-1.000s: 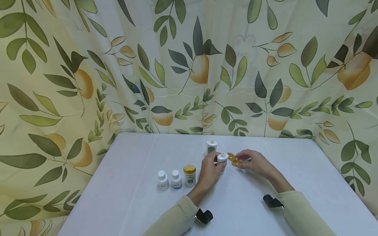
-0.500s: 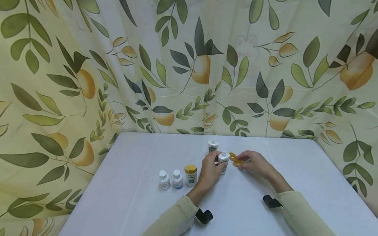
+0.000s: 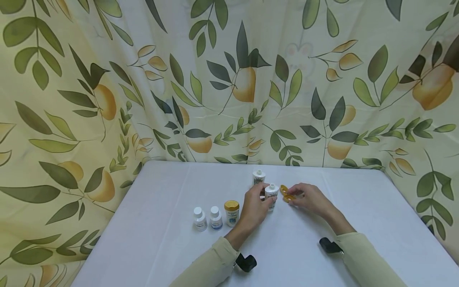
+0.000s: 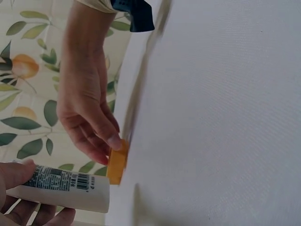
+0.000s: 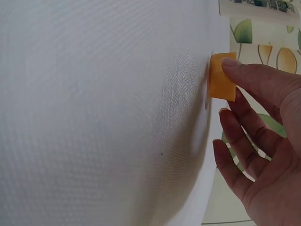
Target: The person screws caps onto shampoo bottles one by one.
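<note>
My left hand [image 3: 255, 203] grips an upright white bottle [image 3: 271, 193] with a small nozzle on top. Its printed label and barcode show in the left wrist view, base close over the tablecloth. To its right, my right hand [image 3: 311, 199] pinches a yellow plastic piece [image 3: 288, 198] between thumb and index finger, the other fingers loosely bent. From above this piece looks like two rings side by side; the right wrist view shows a flat yellow side [image 5: 221, 82] low at the table. Just behind the left hand stands a second white nozzle bottle [image 3: 258, 177], partly hidden by it.
Left of my left forearm, two small white-capped bottles [image 3: 199, 219] [image 3: 216, 218] and a jar with a golden lid [image 3: 231, 213] stand in a row. A white cloth covers the table [image 3: 161, 239]. A leaf-and-fruit patterned curtain [image 3: 229, 87] hangs behind and on the left.
The yellow piece has shifted slightly right, a little farther from the held bottle, and its far ring looks narrower. Both hands keep their grips and hardly move.
</note>
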The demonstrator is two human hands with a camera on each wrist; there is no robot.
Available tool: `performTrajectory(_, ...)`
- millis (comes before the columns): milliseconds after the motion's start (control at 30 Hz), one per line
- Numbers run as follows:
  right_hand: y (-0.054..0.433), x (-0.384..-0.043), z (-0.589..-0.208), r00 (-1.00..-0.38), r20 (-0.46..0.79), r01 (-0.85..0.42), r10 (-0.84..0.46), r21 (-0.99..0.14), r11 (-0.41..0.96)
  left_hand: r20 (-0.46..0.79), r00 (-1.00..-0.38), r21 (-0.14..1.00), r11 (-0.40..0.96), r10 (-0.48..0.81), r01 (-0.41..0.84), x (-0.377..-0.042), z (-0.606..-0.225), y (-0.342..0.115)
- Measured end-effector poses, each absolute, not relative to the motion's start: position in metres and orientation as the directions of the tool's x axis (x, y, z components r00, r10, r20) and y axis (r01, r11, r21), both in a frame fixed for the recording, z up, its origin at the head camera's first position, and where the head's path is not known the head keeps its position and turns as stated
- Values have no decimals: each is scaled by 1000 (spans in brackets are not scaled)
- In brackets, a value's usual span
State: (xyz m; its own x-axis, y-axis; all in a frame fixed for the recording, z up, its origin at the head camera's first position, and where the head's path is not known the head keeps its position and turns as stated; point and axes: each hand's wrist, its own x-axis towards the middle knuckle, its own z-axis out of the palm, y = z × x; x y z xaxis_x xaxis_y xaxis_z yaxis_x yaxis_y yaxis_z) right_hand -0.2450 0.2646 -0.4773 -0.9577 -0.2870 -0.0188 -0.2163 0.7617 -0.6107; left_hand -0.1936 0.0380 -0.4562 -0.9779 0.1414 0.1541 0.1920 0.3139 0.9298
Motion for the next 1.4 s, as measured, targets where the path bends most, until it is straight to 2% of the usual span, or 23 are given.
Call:
performTrajectory(633, 266, -242, -469, -954, 25, -252, -300, -611, 750, 175, -974, 908, 357, 146, 217, -189, -441, 27)
performTrajectory(1033, 262, -241, -463, -945, 37, -273, -324, -633, 725, 194, -971, 930, 290, 138, 227, -187, -430, 24)
performTrajectory(1267, 262, -241, -460, -947, 5, -240, -320, -673, 700, 238, -958, 919, 284, 157, 275, -187, -424, 20)
performTrajectory(1400, 261, -242, -459, -949, 38, -255, -312, -673, 694, 272, -947, 907, 284, 173, 312, -187, -421, 18)
